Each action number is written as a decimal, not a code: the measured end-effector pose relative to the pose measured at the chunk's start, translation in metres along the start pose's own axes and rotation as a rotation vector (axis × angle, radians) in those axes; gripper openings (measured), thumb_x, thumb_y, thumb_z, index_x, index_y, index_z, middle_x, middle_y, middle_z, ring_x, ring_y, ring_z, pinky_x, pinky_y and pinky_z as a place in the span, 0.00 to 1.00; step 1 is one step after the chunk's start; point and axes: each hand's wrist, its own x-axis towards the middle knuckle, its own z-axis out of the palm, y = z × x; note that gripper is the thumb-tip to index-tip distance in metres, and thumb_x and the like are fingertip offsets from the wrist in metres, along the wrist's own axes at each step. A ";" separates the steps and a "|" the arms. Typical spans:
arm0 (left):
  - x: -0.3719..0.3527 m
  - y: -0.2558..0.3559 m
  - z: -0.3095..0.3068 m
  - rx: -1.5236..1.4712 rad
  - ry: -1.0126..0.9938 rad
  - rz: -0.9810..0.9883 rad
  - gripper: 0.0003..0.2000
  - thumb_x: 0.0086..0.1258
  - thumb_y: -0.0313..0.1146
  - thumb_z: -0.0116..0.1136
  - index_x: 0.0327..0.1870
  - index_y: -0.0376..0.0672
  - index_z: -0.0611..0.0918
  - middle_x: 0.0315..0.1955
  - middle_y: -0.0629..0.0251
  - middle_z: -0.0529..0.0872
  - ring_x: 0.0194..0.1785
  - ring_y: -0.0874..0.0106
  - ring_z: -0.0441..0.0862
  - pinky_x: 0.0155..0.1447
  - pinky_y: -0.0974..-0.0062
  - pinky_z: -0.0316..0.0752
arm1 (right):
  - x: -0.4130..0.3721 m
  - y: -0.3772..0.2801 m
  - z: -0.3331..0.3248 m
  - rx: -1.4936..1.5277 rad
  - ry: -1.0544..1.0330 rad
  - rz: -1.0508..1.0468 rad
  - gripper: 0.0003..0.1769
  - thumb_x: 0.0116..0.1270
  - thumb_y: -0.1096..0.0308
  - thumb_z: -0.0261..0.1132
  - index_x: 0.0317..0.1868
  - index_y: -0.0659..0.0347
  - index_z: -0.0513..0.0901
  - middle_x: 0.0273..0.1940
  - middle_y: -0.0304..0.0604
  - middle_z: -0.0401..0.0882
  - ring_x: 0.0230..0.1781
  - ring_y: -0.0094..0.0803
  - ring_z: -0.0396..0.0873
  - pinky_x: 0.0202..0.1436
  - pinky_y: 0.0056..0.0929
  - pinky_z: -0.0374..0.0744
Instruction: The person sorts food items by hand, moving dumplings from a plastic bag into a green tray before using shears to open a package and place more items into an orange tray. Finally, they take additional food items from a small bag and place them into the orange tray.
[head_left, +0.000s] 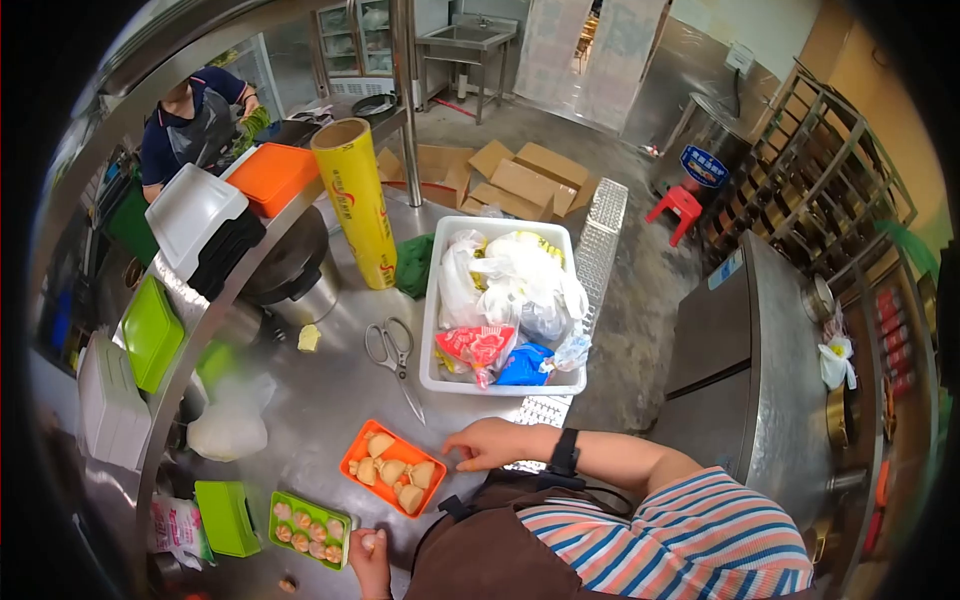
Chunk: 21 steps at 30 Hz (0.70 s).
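Observation:
An orange tray (366,474) with several pale, folded food pieces lies on the steel counter. My right hand (490,443) is just right of it, fingers curled and pointing down near its edge; what they hold, if anything, is hidden. At the bottom, my left hand (370,562) is closed round a small pinkish piece (371,541). Left of that hand sits a green tray (345,522) holding several round pinkish pieces in rows. Grey-handled scissors (391,352) lie open above the orange tray.
A white bin (430,335) of bagged goods stands beyond my right hand. Left are a yellow film roll (355,200), a clear bag (228,428) and a green lid (226,518). A co-worker (190,125) holds greens behind the shelf. A red stool (680,208) stands on the floor.

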 end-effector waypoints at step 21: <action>-0.014 0.039 -0.014 0.051 0.055 -0.109 0.18 0.66 0.22 0.61 0.57 0.37 0.78 0.52 0.62 0.79 0.37 0.76 0.82 0.36 0.79 0.79 | -0.007 0.020 -0.114 -0.007 0.756 -0.005 0.27 0.55 0.70 0.70 0.59 0.58 0.79 0.48 0.40 0.82 0.44 0.33 0.79 0.48 0.32 0.78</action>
